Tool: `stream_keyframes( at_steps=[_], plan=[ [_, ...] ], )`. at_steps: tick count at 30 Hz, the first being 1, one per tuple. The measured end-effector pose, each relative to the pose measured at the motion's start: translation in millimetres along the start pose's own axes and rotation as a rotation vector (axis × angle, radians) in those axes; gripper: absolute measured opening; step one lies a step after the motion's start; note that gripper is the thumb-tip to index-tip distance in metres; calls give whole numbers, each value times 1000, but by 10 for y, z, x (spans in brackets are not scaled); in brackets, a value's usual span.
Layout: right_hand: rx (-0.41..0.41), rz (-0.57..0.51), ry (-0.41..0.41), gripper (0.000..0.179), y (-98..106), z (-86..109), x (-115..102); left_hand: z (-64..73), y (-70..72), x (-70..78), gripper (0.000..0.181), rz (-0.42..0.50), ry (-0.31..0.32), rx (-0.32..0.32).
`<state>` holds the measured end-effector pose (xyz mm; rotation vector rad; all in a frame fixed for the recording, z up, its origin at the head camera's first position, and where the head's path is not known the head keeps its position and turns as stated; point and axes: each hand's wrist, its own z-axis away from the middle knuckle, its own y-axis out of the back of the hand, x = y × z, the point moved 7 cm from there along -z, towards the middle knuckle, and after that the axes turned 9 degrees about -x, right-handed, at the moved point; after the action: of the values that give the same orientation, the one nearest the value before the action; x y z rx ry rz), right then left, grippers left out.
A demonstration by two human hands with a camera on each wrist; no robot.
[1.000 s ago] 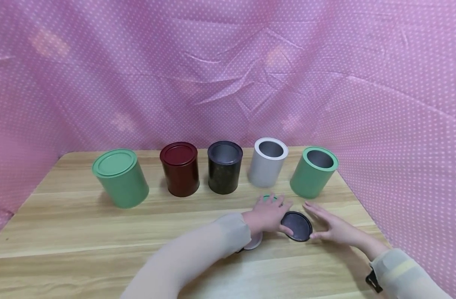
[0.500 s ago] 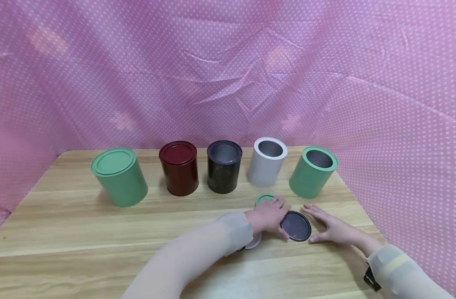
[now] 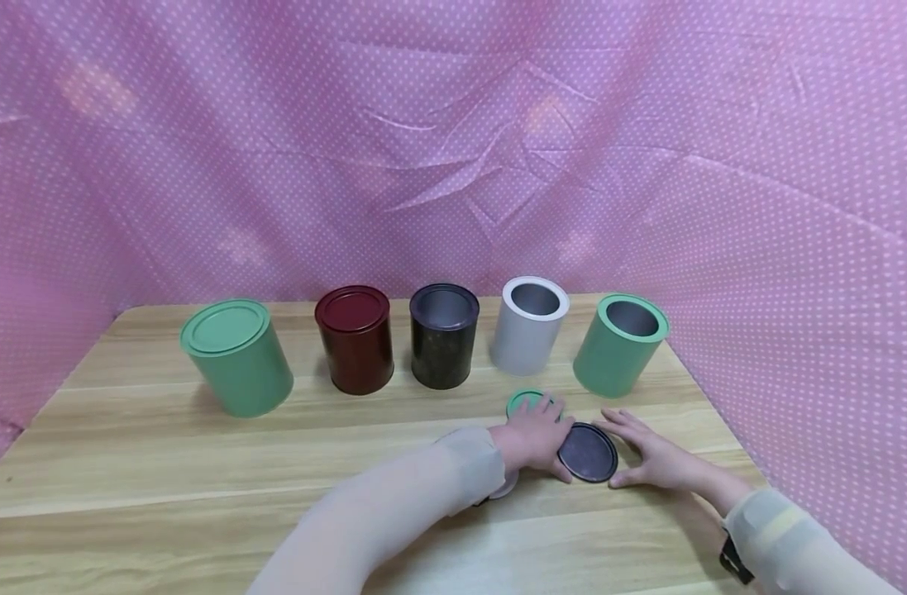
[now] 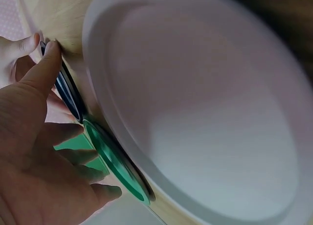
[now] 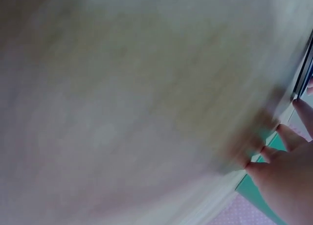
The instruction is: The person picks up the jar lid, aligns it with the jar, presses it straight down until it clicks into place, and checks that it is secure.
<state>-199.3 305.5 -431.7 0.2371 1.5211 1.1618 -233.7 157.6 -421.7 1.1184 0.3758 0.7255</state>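
A round black lid (image 3: pixel 588 453) lies flat on the table between both hands. My left hand (image 3: pixel 533 434) spreads its fingers at the lid's left side, thumb and forefinger close along the rim, the other fingers over part of a green lid (image 3: pixel 522 401). My right hand (image 3: pixel 652 454) faces it from the right, thumb and fingertips right at the opposite rim. In the left wrist view the left thumb (image 4: pixel 48 58) overlaps the black lid's edge (image 4: pixel 72 95). A white lid (image 4: pixel 195 107) fills that view's foreground; in the head view my left wrist mostly hides it.
Along the back stand a lidded green can (image 3: pixel 246 372), a lidded dark red can (image 3: pixel 360 355), and three uncovered cans: black (image 3: pixel 443 351), white (image 3: pixel 527 343) and green (image 3: pixel 617 359). A pink dotted cloth (image 3: pixel 453 149) surrounds the wooden table (image 3: pixel 163 496).
My left thumb has drawn back from over the black lid to its left edge, uncovering more of the lid. My right hand has edged slightly left, closer to the rim.
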Motion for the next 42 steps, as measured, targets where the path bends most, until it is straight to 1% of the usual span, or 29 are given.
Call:
stream_keyframes(
  at_steps=[8,13,19,26,33,38,40,42],
  plan=[
    [5,33,-41,81,-15,-22,-33,-36,-26,-6,82,-48,9,20],
    [6,37,-48,81,-12,-23,-41,-58,-38,-7,79,-37,1,37],
    [19,44,-43,80,-4,-20,-58,-86,-42,7,79,-41,-12,38],
    [33,77,-42,79,-9,-14,-50,-104,-63,21,80,-44,-25,24],
    [35,65,-35,79,5,-15,-47,-80,-27,11,80,-42,-35,28],
    [5,32,-80,83,24,-17,-43,-91,5,-9,80,-14,-51,34],
    [-3,18,-106,84,37,-20,-35,-96,35,-17,79,-13,-63,48],
    [-2,17,-115,85,50,-27,-39,-103,59,-25,78,-10,-73,64]
  ],
)
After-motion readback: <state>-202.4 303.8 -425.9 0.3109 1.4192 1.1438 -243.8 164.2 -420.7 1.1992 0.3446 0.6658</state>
